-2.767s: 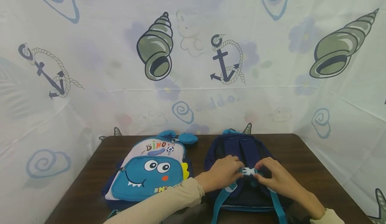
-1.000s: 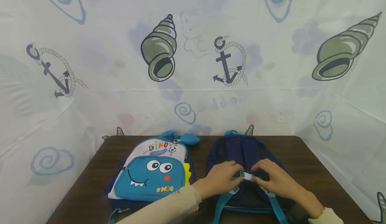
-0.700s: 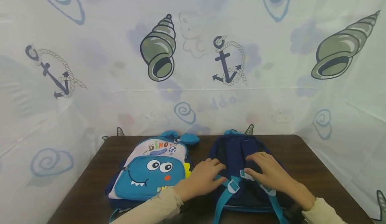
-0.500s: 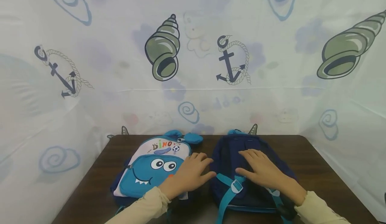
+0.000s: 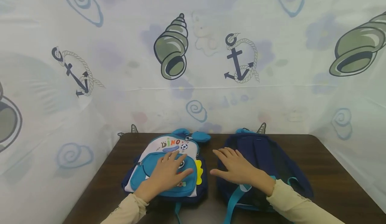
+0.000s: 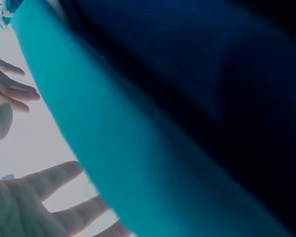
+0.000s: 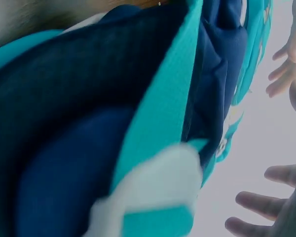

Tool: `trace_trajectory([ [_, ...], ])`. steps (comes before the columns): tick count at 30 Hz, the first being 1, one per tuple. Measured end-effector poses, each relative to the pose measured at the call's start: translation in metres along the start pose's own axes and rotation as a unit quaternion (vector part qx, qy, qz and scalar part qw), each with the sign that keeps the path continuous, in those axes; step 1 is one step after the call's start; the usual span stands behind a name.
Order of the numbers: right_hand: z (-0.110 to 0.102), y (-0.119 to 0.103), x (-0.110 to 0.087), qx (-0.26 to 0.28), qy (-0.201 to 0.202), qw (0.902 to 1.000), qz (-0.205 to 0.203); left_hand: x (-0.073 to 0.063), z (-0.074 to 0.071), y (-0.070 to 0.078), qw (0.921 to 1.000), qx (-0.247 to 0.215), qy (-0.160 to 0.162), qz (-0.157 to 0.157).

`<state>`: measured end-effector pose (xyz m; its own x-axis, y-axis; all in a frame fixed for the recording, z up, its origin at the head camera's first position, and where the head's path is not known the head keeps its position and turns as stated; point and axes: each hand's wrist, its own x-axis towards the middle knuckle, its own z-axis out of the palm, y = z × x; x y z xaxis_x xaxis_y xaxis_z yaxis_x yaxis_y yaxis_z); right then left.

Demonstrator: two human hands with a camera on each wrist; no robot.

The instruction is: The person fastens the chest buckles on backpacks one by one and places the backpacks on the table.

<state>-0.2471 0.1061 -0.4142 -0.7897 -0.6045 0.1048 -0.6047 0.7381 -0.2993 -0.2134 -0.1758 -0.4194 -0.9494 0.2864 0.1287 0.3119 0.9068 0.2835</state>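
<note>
Two backpacks here, side by side on one dark wood counter (image 5: 102,190): dino backpack (image 5: 147,165) on the left, navy backpack (image 5: 271,157) on the right. Two hands, each grip loose with fingers spread apart. Left hand (image 5: 167,172)'s over the dino face, right hand (image 5: 238,167)'s over the navy one. Can't tell if either's touching fabric.

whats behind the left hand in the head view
Behind the left hand is the teal front pocket of the dino backpack. Part of a printed eye shows past it. The pocket's middle is covered, so any print there can't be seen.
</note>
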Motion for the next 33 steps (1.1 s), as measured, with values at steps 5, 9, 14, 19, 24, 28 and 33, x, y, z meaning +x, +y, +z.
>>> trace_trajectory([
  [5,0.006,-0.011,0.009,0.008,-0.008,0.9998,-0.014,-0.004,-0.002,-0.006,1.0,0.006,0.002,-0.004],
  [9,0.011,-0.02,0.015,0.014,-0.015,0.9996,-0.021,-0.006,-0.001,-0.01,0.9999,0.007,0.008,-0.004],
  [14,0.017,-0.031,0.022,0.014,-0.02,0.9991,-0.035,-0.008,-0.002,-0.016,0.9997,0.016,0.019,-0.002],
  [19,0.021,-0.043,0.03,0.006,-0.026,0.9983,-0.052,-0.011,-0.001,-0.025,0.9992,0.026,0.027,-0.01],
  [24,0.029,-0.059,0.042,-0.01,-0.034,0.9974,-0.063,-0.016,-0.001,-0.036,0.9988,0.018,0.037,-0.026],
  [28,0.037,-0.075,0.051,-0.022,-0.047,0.9959,-0.075,-0.022,-0.003,-0.046,0.9978,0.034,0.044,-0.035],
  [33,0.048,-0.091,0.061,-0.036,-0.049,0.9944,-0.087,-0.032,-0.01,-0.058,0.9958,0.055,0.032,-0.065],
])
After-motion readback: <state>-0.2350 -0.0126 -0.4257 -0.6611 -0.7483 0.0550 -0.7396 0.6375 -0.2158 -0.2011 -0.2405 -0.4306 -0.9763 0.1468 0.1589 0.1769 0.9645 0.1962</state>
